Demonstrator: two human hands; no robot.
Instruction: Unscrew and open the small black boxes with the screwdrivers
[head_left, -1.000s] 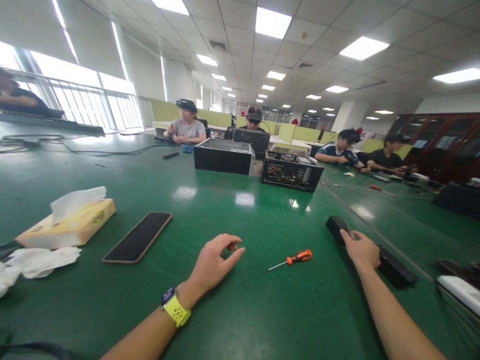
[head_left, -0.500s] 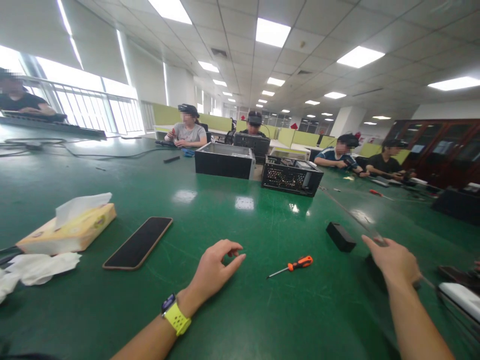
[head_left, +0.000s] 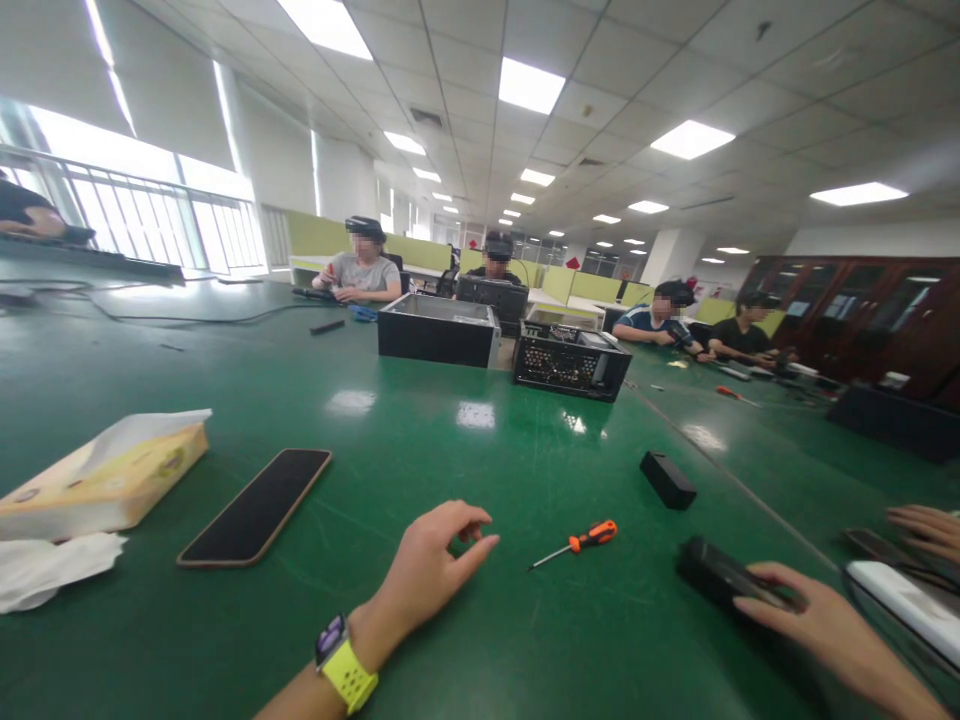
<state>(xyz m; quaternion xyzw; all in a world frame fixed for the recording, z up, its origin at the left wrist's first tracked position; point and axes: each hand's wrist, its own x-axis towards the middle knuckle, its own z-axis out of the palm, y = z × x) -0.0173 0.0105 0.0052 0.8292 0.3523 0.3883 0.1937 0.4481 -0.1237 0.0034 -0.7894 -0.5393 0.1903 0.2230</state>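
My left hand [head_left: 439,560] rests on the green table [head_left: 480,650], its fingers loosely curled and the thumb apart, with nothing in it. A yellow-strapped watch [head_left: 346,662] is on that wrist. To its right lies a screwdriver [head_left: 583,541] with an orange and black handle, its tip pointing left. My right hand [head_left: 810,610] grips the near end of a long black object [head_left: 724,572], which is blurred, so its kind is unclear. Just beyond it a small black block [head_left: 667,480] stands apart on the table.
At left are a phone [head_left: 259,508], a tissue pack [head_left: 112,475] and a crumpled tissue [head_left: 60,570]. Two open computer cases [head_left: 439,335] [head_left: 571,365] stand farther back. A white power strip [head_left: 907,605] and another person's hand [head_left: 930,530] are at the right edge. Several people sit around.
My right hand has drawn back toward me and turned, and now shows the long black object in its grip. My left hand has hardly moved. The view has shifted slightly right.
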